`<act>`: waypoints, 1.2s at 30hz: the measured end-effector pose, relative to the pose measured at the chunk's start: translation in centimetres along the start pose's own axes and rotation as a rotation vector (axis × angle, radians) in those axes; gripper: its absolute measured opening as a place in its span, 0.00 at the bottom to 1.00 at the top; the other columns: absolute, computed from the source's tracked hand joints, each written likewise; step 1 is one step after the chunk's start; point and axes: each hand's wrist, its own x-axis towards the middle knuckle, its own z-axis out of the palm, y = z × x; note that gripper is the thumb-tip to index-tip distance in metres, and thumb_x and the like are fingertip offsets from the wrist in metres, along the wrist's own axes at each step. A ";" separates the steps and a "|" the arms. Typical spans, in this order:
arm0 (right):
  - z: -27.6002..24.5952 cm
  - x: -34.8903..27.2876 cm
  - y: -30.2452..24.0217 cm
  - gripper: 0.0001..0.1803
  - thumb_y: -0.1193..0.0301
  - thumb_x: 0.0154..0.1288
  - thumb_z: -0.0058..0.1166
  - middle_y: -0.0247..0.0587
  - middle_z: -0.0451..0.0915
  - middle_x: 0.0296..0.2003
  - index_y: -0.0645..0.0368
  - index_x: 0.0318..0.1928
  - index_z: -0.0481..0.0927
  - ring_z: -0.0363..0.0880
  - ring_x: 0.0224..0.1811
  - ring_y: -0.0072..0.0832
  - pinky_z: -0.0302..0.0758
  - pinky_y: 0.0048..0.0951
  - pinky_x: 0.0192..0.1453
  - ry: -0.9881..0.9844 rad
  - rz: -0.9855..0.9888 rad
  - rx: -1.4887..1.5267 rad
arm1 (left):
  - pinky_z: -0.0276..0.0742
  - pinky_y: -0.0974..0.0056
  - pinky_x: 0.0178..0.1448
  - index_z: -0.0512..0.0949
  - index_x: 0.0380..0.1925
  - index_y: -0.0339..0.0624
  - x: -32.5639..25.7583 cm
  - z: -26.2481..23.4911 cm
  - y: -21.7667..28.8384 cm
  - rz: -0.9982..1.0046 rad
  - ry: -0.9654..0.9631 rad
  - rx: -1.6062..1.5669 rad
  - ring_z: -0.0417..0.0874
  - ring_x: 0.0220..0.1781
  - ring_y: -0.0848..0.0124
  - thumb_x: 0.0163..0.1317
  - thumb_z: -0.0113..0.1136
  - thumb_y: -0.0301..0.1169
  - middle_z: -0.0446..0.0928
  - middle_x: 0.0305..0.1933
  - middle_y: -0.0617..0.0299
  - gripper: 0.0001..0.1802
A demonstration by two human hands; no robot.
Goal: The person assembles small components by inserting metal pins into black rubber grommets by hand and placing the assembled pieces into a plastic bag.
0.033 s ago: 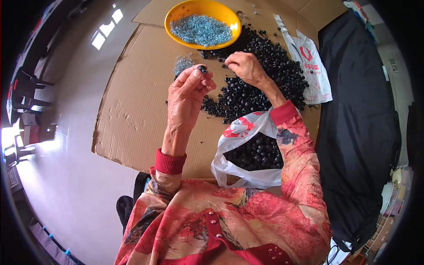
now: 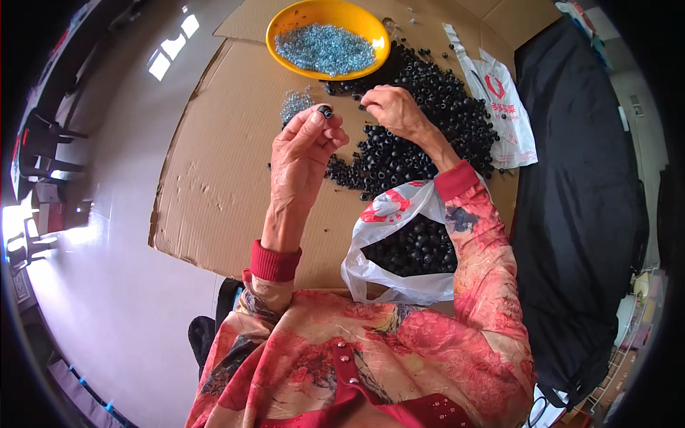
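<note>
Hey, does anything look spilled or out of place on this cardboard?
Possibly: a small cluster of clear bluish pieces lies on the cardboard, outside the yellow bowl holding many similar ones. It may be deliberate, though.

head-worn fisheye, left of pair; faces down from close above, over floral shirt (image 2: 357, 321), onto cardboard (image 2: 214, 185).

I see a glossy pale floor (image 2: 135, 299) filling much of my left side, bright patches of light (image 2: 171, 48) shining on it near the top. At the far left I make out dark chairs (image 2: 41, 141) and a box (image 2: 51, 217). A long black cover (image 2: 578, 207) runs down my right, a wire rack (image 2: 616, 369) beside its lower end.
</note>
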 end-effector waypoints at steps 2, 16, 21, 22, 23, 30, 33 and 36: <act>1.2 0.1 0.4 0.05 0.76 0.49 0.52 0.46 0.77 0.27 0.64 0.30 0.76 0.76 0.33 0.44 0.74 0.38 0.40 -0.033 -0.007 -0.029 | 0.77 0.64 0.43 0.75 0.40 0.33 0.0 -0.3 -0.2 0.001 0.021 0.003 0.78 0.33 0.71 0.62 0.53 0.29 0.78 0.35 0.54 0.10; 1.1 0.3 -0.8 0.04 0.75 0.52 0.49 0.45 0.77 0.25 0.63 0.26 0.76 0.76 0.31 0.40 0.71 0.38 0.37 -0.136 -0.070 -0.081 | 0.77 0.61 0.44 0.73 0.40 0.36 -0.3 0.0 -0.6 -0.150 -0.044 -0.229 0.78 0.34 0.70 0.64 0.51 0.32 0.77 0.34 0.58 0.11; -4.5 0.5 -6.9 0.08 0.74 0.49 0.60 0.39 0.78 0.29 0.59 0.33 0.79 0.77 0.32 0.33 0.73 0.31 0.39 0.224 -0.014 0.245 | 0.77 0.61 0.44 0.73 0.40 0.36 -0.7 0.6 -0.7 -0.161 -0.008 -0.221 0.77 0.36 0.70 0.63 0.51 0.33 0.76 0.35 0.60 0.11; -5.5 0.4 -8.5 0.09 0.75 0.48 0.61 0.39 0.78 0.30 0.59 0.34 0.80 0.77 0.33 0.32 0.73 0.31 0.40 0.299 -0.067 0.295 | 0.77 0.61 0.44 0.73 0.40 0.36 -0.9 0.7 -0.6 -0.164 -0.005 -0.220 0.77 0.36 0.70 0.63 0.51 0.33 0.76 0.35 0.60 0.11; -6.1 0.4 -10.0 0.10 0.75 0.47 0.62 0.39 0.78 0.31 0.59 0.34 0.79 0.77 0.35 0.32 0.73 0.31 0.41 0.292 -0.116 0.320 | 0.77 0.62 0.44 0.73 0.40 0.36 -0.9 0.8 -0.5 -0.148 -0.022 -0.211 0.77 0.36 0.71 0.63 0.51 0.32 0.76 0.35 0.60 0.11; -5.7 0.5 -11.1 0.10 0.76 0.49 0.61 0.38 0.77 0.30 0.58 0.34 0.79 0.76 0.34 0.33 0.73 0.31 0.41 0.322 -0.308 0.233 | 0.77 0.62 0.46 0.72 0.41 0.35 -1.3 1.8 -1.1 -0.157 -0.040 -0.171 0.78 0.37 0.71 0.64 0.50 0.30 0.76 0.36 0.59 0.10; -5.6 0.5 -11.1 0.09 0.76 0.48 0.61 0.38 0.77 0.30 0.59 0.34 0.79 0.76 0.33 0.32 0.74 0.29 0.38 0.294 -0.205 0.350 | 0.77 0.62 0.45 0.72 0.41 0.35 -1.4 1.4 -1.0 -0.147 -0.063 -0.165 0.78 0.36 0.70 0.64 0.49 0.30 0.76 0.36 0.59 0.10; -5.7 0.9 -11.1 0.09 0.76 0.49 0.61 0.38 0.77 0.30 0.60 0.34 0.79 0.77 0.33 0.31 0.74 0.28 0.37 0.248 -0.222 0.410 | 0.77 0.62 0.45 0.72 0.41 0.34 -1.3 1.1 -1.0 -0.135 -0.114 -0.164 0.78 0.36 0.70 0.65 0.49 0.30 0.76 0.36 0.59 0.11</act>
